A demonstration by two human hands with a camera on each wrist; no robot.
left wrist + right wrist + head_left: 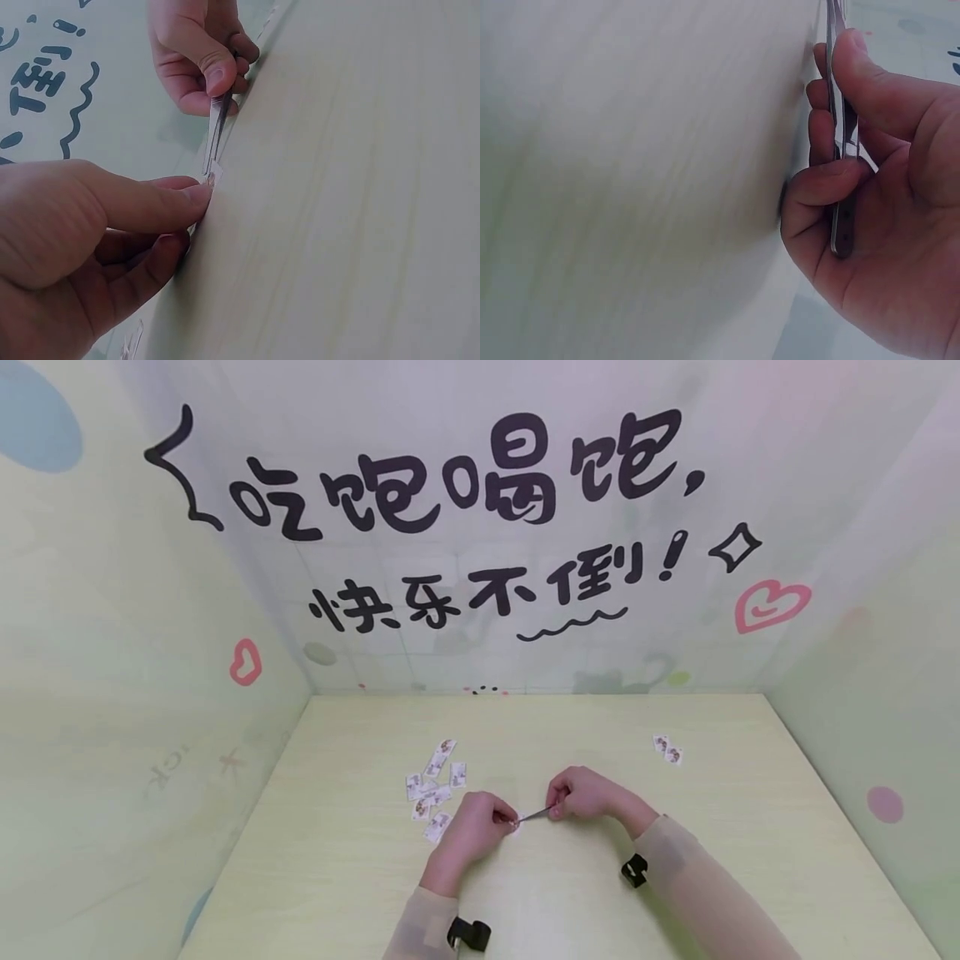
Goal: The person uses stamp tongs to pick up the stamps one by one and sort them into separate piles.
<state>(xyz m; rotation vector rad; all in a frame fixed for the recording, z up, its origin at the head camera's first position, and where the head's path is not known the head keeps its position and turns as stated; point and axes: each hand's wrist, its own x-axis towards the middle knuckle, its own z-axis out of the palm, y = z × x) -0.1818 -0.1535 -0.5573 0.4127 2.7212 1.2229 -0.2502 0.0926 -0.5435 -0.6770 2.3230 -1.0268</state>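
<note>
My right hand (587, 793) holds a pair of metal tweezers (844, 217), its thumb and fingers bent around them. In the head view the tweezers point left toward my left hand (474, 827). That hand pinches a small white printed piece (217, 172) between thumb and fingertips, low over the table. The tweezer tips meet the piece's edge right beside the left thumb, as the left wrist view shows. Much of the piece is hidden behind the fingertips.
Several small white printed pieces (437, 765) lie loosely scattered on the pale wooden table (360, 877), left of my hands. Two more pieces (672, 755) lie at the back right. Printed fabric walls (480, 668) stand at the back and both sides.
</note>
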